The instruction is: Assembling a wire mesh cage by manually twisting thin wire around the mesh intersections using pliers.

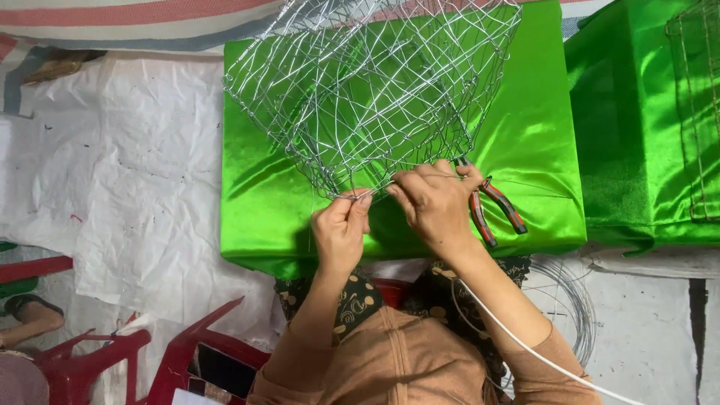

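A silver wire mesh frame point(367, 82) rests on a shiny green fabric-covered block point(532, 142). My left hand point(341, 229) pinches a wire at the frame's near lower edge. Close beside it, my right hand point(435, 202) grips the same edge of the frame and also holds red-and-black pliers point(491, 206), whose handles stick out to the right over the green cloth.
A second green-covered block point(645, 120) with a wire frame on it stands at the right. A coil of wire point(574, 300) lies by my right elbow. White sheeting point(127, 172) covers the floor at left. Red plastic chairs point(112, 360) stand at lower left.
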